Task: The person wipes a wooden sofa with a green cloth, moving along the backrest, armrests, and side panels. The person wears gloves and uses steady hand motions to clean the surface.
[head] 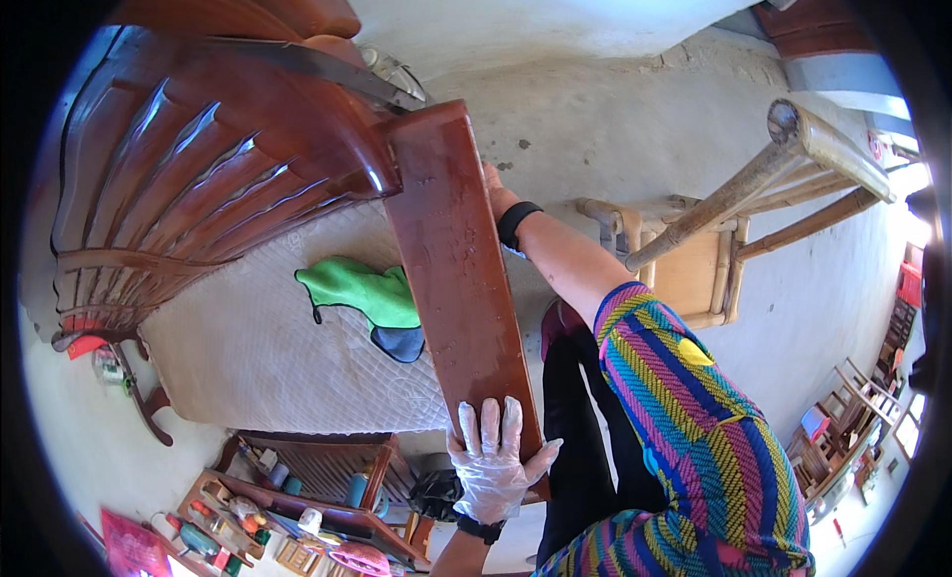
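Observation:
A reddish-brown varnished wooden armrest [461, 279], with wet-looking drops, belongs to a wooden sofa with a slatted back [186, 160]. My left hand [491, 458], in a clear plastic glove, lies flat on the armrest's near end, fingers spread, thumb at the edge. By the edge at the far end is my right hand [498, 192], its fingers hidden behind the wood; a black band circles the wrist. A green cloth with a dark border and grey-blue underside [364, 291] lies crumpled on the quilted seat pad [282, 354], partly hidden by the armrest.
A bamboo chair [692, 265] stands on the concrete floor to the right. Beyond the seat pad, a low wooden table [327, 510] bears several household items, with a black bag [435, 495] near it. More wooden furniture [840, 443] is at the far right.

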`<action>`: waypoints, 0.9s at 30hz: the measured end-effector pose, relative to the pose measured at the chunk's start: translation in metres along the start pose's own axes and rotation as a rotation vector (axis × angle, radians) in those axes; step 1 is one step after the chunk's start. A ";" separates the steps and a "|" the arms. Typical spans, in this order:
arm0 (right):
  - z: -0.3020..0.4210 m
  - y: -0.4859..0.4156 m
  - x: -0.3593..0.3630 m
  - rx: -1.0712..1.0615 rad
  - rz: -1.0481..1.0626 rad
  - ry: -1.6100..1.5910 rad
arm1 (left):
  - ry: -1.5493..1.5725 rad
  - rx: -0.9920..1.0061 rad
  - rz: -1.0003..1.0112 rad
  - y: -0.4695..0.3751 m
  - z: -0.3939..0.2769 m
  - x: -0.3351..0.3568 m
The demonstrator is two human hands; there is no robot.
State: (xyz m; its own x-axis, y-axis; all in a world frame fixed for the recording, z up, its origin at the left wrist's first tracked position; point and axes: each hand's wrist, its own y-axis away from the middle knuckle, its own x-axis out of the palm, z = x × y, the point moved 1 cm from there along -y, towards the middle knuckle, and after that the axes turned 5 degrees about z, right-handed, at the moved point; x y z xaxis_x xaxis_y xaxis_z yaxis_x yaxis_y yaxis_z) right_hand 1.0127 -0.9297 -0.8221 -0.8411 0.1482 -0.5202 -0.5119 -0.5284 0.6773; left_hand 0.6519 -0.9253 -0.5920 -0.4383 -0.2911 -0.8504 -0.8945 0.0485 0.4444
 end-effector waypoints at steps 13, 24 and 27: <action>-0.035 -0.095 -0.006 0.063 0.110 -0.160 | -0.100 -0.039 0.098 -0.005 -0.002 -0.002; -0.077 -0.168 0.031 -0.052 -0.191 -0.281 | -0.167 -0.108 0.286 -0.002 -0.002 0.005; -0.083 -0.178 0.043 -0.133 -0.263 -0.319 | -0.136 -0.112 0.287 0.002 0.000 0.007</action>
State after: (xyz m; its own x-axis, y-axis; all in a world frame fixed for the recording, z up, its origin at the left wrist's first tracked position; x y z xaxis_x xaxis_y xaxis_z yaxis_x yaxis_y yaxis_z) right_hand 1.0823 -0.8989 -1.0079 -0.7073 0.5323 -0.4651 -0.7069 -0.5383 0.4590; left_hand 0.6470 -0.9268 -0.5968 -0.6851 -0.1501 -0.7128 -0.7213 0.0026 0.6927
